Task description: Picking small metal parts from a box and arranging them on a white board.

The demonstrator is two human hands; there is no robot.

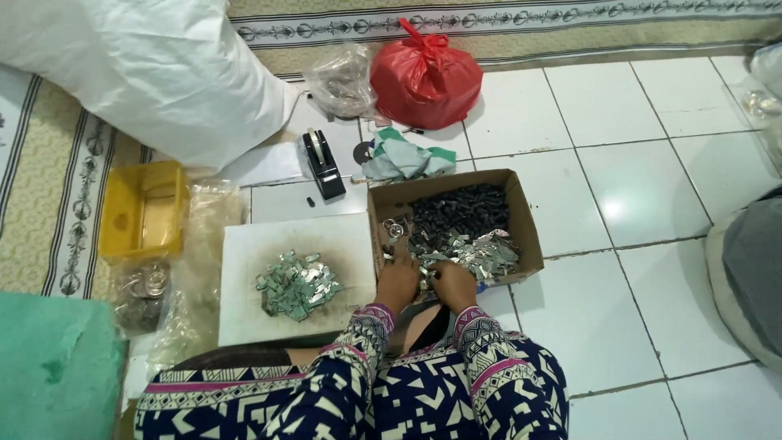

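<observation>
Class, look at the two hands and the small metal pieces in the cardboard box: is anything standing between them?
Nothing visible does. The left hand and right hand both rest on the shiny metal pieces at the near edge of the open cardboard box. The near wall is low and the hands reach over it.

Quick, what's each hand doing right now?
Left hand: in the cardboard box on metal pieces; grip cannot be told.
Right hand: same.
</observation>
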